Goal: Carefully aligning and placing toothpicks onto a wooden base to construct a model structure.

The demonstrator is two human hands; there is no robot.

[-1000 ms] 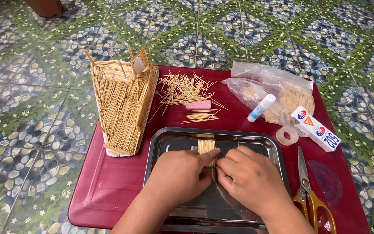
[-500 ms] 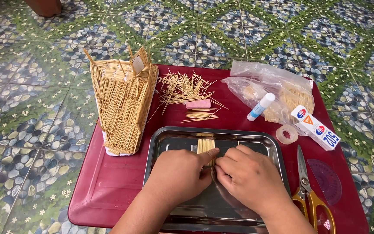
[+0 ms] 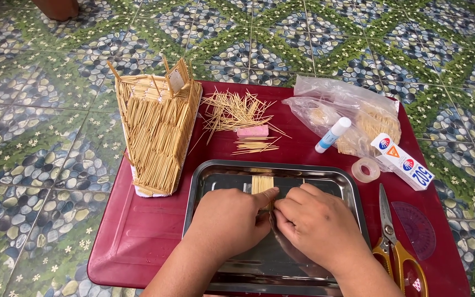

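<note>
Hands [image 3: 273, 220] hiding toothpick panel [image 3: 262, 184] (top showing), tray [image 3: 336, 184] cut off

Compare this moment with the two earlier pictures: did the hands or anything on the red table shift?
Nothing visibly changed. The left hand and right hand stay together over the metal tray, fingers on the small row of toothpicks. The toothpick house, loose toothpicks, glue stick and scissors lie as before.
</note>
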